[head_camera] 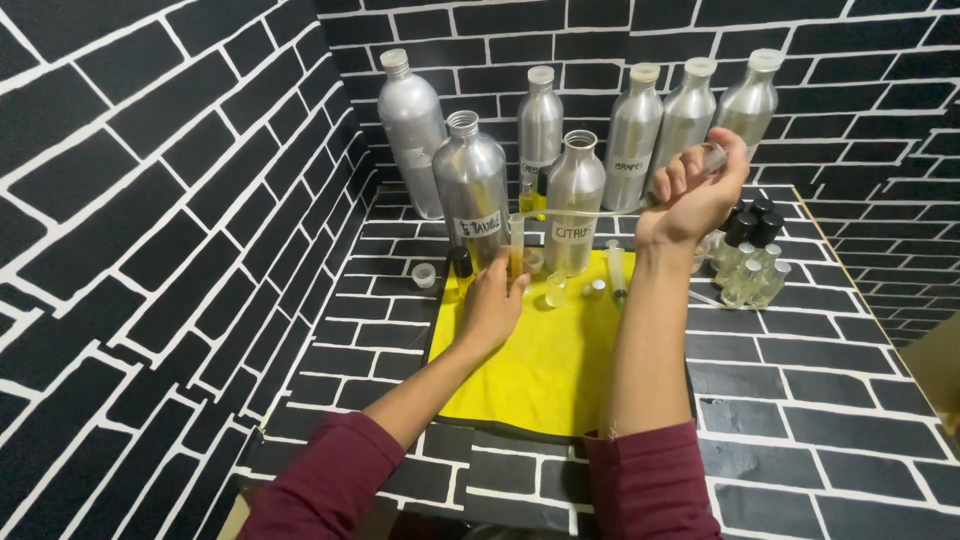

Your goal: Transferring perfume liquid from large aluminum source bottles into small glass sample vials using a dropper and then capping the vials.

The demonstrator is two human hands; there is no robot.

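Liquid transfer looks under way, by my reading: two aluminium bottles stand uncapped, a slim tube is partly filled, and the small vials at right look mostly empty or clear, so filling seems to have a good way to go.

Left to right:

- Loose white cap (424, 275) at 9 o'clock of the cloth, lying on the tabletop (800, 400), which wears the same black brick pattern with white lines as the walls.
- Small dark-capped vial (461, 262) just beside the left hand.
- Left hand (492, 305): fingers closed around the base of a narrow clear measuring tube (516, 245), held upright over the yellow cloth (545, 360). Yellowish liquid shows in the tube's lower part.
- Open bottle (471, 185), brushed silver metal, rounded shoulders, threaded neck, white label; a second open bottle (574, 200) at 3 o'clock of it, same make.
- Cloth is soft, matte, bright yellow, laid on a dark mat.
- Small clear glass pieces (556, 290) and a syringe (616, 272) lie on the cloth at its 12 o'clock edge.
- Right hand (695, 195): raised, fingers curled and pinching the bulb end of a long clear pipette (600, 211), whose thin stem runs level toward the tube at 9 o'clock.
- Capped bottles (690, 110) line the back wall, smooth metal, white screw caps.
- Cluster of small clear spray vials (750, 265), some with black tops, at 3 o'clock of the cloth.
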